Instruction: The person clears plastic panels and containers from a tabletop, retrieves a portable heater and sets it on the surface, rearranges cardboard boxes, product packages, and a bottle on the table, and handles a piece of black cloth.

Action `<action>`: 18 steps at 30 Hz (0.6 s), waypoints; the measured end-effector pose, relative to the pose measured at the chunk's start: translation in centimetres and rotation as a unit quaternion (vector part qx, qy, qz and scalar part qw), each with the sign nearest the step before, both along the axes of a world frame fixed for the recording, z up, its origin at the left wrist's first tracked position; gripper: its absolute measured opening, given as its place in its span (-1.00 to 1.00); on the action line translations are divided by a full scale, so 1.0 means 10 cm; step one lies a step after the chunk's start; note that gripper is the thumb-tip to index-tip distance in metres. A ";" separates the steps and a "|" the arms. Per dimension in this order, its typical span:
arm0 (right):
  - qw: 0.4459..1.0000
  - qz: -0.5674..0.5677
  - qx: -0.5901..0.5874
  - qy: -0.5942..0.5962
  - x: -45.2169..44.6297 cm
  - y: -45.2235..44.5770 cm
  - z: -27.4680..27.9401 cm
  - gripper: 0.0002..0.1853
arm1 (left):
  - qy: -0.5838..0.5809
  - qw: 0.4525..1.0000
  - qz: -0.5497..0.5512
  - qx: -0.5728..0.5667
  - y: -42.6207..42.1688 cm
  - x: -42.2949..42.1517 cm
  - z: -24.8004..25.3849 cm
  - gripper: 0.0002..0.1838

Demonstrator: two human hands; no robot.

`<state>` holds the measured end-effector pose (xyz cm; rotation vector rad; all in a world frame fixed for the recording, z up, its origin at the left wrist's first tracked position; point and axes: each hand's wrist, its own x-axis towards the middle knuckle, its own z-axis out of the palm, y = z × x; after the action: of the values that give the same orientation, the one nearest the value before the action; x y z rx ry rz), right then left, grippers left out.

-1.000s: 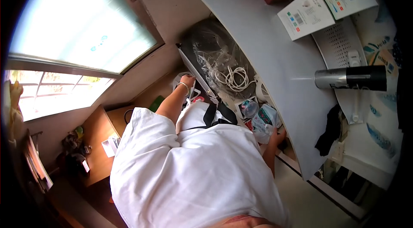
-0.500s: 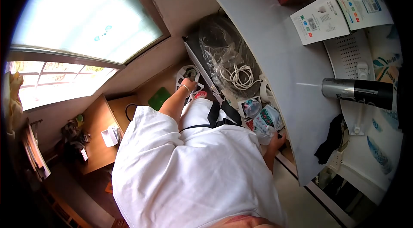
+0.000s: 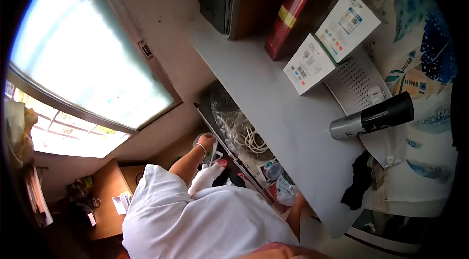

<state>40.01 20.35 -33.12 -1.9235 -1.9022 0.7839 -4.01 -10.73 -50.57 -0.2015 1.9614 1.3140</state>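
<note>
My left hand (image 3: 207, 141), with a bracelet at its wrist, is closed around a white looped, strap-like object (image 3: 215, 150) whose kind I cannot make out. It is beside an open drawer under the desk. My right hand (image 3: 299, 201) is at the drawer's near end, beside a white printed plastic bag (image 3: 285, 184). The desk edge partly hides its fingers, so their grip does not show. Within the drawer lie a coiled white cable (image 3: 251, 140), clear plastic wrapping (image 3: 225, 115) and a small box with a round clear window (image 3: 271, 171).
Above the drawer juts the grey desk top (image 3: 273, 107). On it stand two white boxes (image 3: 308, 63), a red box (image 3: 295, 12) and a black-and-silver can (image 3: 371, 116). A black cloth (image 3: 356, 181) lies near its edge. Leftward are a window (image 3: 93, 54) and a wooden table (image 3: 105, 215).
My view has swung toward the desk top, so the drawer appears lower. My left hand has lifted the white object, which now hangs below it. My right hand stays near the plastic bag.
</note>
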 end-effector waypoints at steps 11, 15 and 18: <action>1.000 0.001 -0.007 0.022 0.10 -0.22 0.05 -0.42 | 0.213 0.960 0.113 0.140 0.18 -0.23 2.14 -0.61; 1.000 0.005 -0.003 0.029 0.10 -0.24 0.03 -0.42 | 0.343 0.917 0.120 0.163 0.23 -0.19 2.62 -0.57; 0.999 0.008 -0.002 0.035 0.15 -0.25 -0.01 -0.42 | 0.421 0.852 0.187 0.250 0.36 -0.37 3.19 -0.60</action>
<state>41.50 17.81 -33.26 -1.8605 -1.8777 0.8480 -7.69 -7.18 -18.65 0.3295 2.2117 2.4247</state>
